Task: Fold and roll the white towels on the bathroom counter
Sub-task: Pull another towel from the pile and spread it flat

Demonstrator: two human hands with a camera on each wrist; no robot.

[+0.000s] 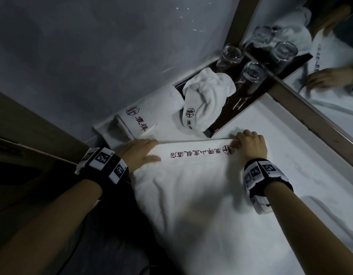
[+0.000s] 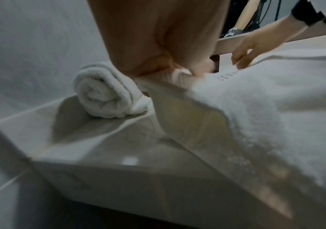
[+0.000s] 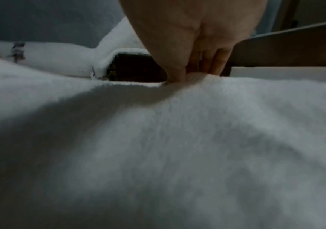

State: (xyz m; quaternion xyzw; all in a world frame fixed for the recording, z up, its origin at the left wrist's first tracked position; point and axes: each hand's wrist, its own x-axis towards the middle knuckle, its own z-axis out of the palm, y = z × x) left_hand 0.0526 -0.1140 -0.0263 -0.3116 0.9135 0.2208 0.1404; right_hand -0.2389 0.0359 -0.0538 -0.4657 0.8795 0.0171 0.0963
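Two hands at far edge of big white towel (image 1: 201, 195) spread over counter (image 1: 320, 185), near end draping off front. Left hand (image 1: 139, 153) pinches left corner, thumb on top. Right hand (image 1: 249, 144) curled, pinching edge beside red embroidered lettering (image 1: 201, 152). Step in hand, likely: first fold or start of roll. Next move calls for lifting both corners evenly toward body. Beyond: rolled towel (image 1: 149, 110), loosely bundled towel (image 1: 207, 100) on dark tray (image 1: 221, 124), two glasses (image 1: 251, 76), mirror (image 1: 330, 76).
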